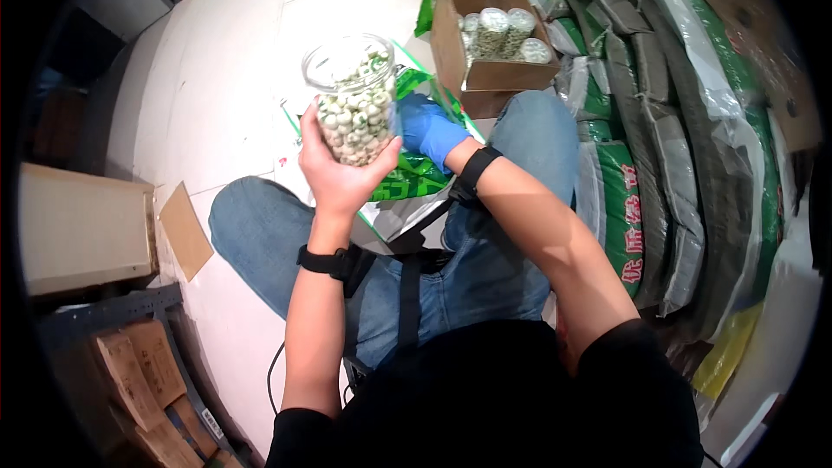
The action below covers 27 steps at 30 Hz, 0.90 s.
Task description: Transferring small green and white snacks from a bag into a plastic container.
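Note:
My bare left hand (341, 175) grips a clear plastic jar (348, 65) around its lower side. The jar has no lid on, and small round whitish-green pieces (354, 120) fill it most of the way up. My right hand (426, 127), in a blue glove, is just right of the jar, at a green printed plastic bag (416, 179). Its fingers are hidden by the jar and the bag, so I cannot see whether they hold anything. The bag lies between my knees.
Beyond my right knee stands an open cardboard box (513, 76) with several lidded jars (492, 32). Stacked sacks (656, 143) wall the right side. A flat cardboard piece (186, 232) lies on the left floor, near a pale cabinet (88, 227) and a shelf of cartons (153, 364).

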Motion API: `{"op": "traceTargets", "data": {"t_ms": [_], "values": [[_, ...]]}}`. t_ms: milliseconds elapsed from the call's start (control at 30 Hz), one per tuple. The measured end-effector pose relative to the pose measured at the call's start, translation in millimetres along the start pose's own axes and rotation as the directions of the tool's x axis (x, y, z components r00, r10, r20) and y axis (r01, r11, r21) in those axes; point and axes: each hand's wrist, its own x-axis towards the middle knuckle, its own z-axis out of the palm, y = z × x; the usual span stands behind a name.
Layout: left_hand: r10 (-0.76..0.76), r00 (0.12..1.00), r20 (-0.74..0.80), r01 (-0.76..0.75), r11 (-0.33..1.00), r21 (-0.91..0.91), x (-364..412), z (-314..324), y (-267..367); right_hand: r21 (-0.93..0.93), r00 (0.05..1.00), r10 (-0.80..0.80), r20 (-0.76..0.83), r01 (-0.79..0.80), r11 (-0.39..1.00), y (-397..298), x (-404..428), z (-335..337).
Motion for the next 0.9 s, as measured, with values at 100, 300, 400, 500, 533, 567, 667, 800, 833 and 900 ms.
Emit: {"op": "traceTargets", "data": {"t_ms": [100,300,400,500,533,567,667,800,833,900], "values": [[-0.035,0.999,0.001,0.035,0.999,-0.035,2,4,-2,-0.011,0.807,-0.171,-0.565,0.201,0.98,0,9,33],[0.034,0.999,0.03,-0.035,0.999,0.034,7,17,5,0.421,0.964,0.006,-0.268,0.112,0.9,31,7,37],[0.027,1.0,0.006,-0.027,0.999,0.034,6,6,1,-0.086,0.981,0.109,0.164,-0.095,0.992,-30,-5,-52],[0.029,0.999,0.021,-0.03,0.998,0.053,9,8,9,0.024,0.995,0.098,-0.013,-0.098,0.995,-27,-15,-65],[0.016,1.0,0.026,-0.017,1.0,0.02,9,9,8,-0.001,0.983,0.135,-0.128,-0.136,0.991,-22,-11,-58],[0.019,1.0,0.024,-0.019,1.0,0.022,8,10,5,-0.001,0.983,0.132,-0.13,-0.134,0.991,-17,-12,-57],[0.021,1.0,0.011,-0.022,0.996,0.09,5,6,-3,0.067,0.957,0.289,-0.013,-0.287,0.955,-26,-14,-76],[0.018,0.999,0.041,-0.021,0.997,0.075,5,9,-2,0.308,0.919,0.392,-0.048,-0.36,0.881,-29,-36,-104],[0.014,0.999,0.031,-0.016,0.997,0.078,5,8,-1,0.306,0.922,0.384,-0.042,-0.354,0.884,-27,-39,-111],[0.02,0.999,0.049,-0.025,0.995,0.098,5,8,3,0.621,0.882,0.469,0.038,-0.388,0.68,-25,-47,-131]]}}
